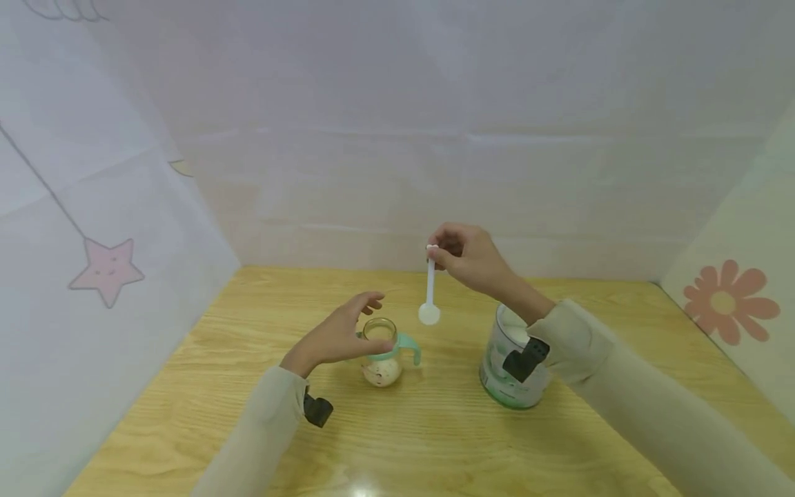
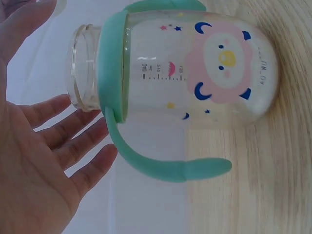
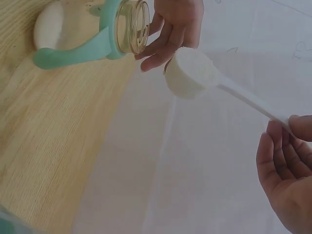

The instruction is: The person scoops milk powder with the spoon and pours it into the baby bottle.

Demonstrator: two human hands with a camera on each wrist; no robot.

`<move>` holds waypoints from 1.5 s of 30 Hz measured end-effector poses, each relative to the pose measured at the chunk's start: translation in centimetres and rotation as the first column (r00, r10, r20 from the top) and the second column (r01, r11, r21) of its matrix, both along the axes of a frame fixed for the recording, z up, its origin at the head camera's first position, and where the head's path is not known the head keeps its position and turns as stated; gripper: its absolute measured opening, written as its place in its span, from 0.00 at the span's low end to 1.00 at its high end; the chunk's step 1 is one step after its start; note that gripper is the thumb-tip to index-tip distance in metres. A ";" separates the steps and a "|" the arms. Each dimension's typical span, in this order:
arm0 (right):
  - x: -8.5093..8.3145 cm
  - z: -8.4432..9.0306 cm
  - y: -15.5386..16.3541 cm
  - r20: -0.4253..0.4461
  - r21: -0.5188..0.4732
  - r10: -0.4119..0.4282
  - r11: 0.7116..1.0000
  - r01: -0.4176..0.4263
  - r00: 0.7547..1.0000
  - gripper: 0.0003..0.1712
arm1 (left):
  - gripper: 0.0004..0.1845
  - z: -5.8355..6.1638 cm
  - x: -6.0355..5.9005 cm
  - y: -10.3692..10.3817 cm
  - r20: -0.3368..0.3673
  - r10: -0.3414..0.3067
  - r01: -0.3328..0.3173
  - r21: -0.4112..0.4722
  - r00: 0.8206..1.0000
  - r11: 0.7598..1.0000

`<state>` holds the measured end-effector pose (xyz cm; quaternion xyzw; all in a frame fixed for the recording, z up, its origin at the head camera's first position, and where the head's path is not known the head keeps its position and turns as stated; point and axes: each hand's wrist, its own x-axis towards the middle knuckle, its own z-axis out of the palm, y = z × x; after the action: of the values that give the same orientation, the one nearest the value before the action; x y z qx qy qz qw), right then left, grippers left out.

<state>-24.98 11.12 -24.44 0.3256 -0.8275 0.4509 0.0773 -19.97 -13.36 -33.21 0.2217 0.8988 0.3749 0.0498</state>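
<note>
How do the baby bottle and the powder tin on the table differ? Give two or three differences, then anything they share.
The baby bottle is small, clear and teal-handled; the powder tin is larger, green and white. The left hand hovers by the bottle; the right forearm crosses over the tin while the right hand pinches a white scoop. Both stand upright and open on the wooden table.

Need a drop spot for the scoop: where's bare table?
Free: the table left of the bottle, the near strip before the bottle and tin, and the gap between them. Crowded: around the bottle, left hand beside it.
</note>
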 end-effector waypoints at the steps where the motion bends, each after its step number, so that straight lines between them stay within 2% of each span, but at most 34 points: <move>1: 0.0 0.0 -0.3 0.005 -0.002 0.002 1.000 -0.002 1.000 0.04 | 0.45 -0.1 0.1 -0.2 0.003 0.007 -0.007 -0.001 1.000 1.000; 6: 0.0 -0.1 -1.4 0.019 -0.015 0.009 1.000 -0.009 1.000 0.04 | 0.45 -0.5 0.1 -0.9 0.013 0.008 -0.008 0.013 1.000 1.000; 23: 0.1 -0.7 -3.8 -0.028 -0.022 0.044 0.999 -0.044 0.999 0.03 | 0.44 -1.8 0.2 -2.3 0.015 0.017 -0.017 0.011 1.000 1.000; 45: 1.4 -1.9 -4.1 -0.073 -0.041 0.073 0.996 -0.076 0.995 0.03 | 0.42 -3.4 0.0 -2.4 0.037 0.020 -0.023 0.062 0.999 0.998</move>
<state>-23.61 7.03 -26.36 0.3704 -0.8014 0.4596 0.0968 -19.93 -15.80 -36.60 0.2066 0.8880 0.4071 0.0552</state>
